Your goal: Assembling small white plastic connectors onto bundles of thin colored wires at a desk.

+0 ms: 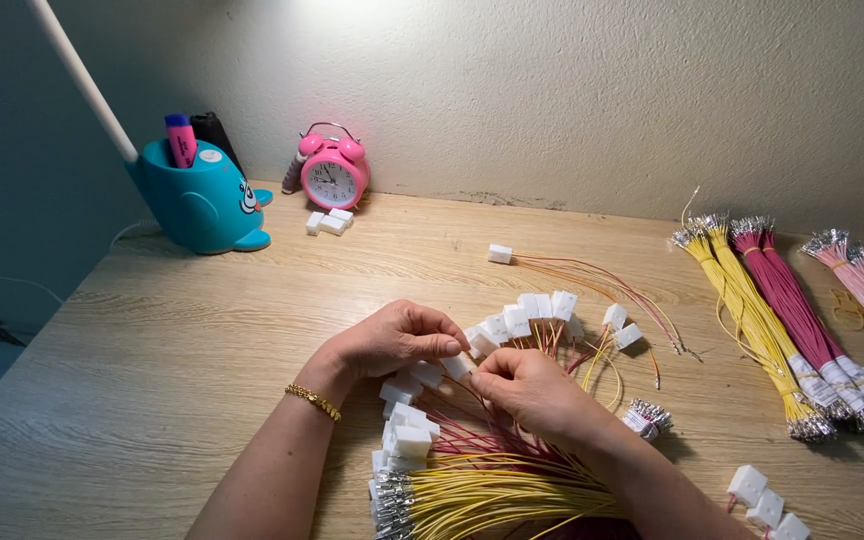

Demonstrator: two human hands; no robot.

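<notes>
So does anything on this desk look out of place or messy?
Mostly tidy. One white connector with thin wires lies alone mid-desk, apart from the cluster by the hands. A few loose white connectors sit by the pink alarm clock, away from the work. Nothing looks damaged or spilled.

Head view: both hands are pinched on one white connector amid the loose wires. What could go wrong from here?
1. The left hand and right hand work over a tangle of red and yellow wires; a sleeve or wrist might snag them.
2. Finished white connectors lie close by, so a tug could drag them along.
3. The small connector is largely hidden by the fingers, so misalignment may go unseen.
</notes>
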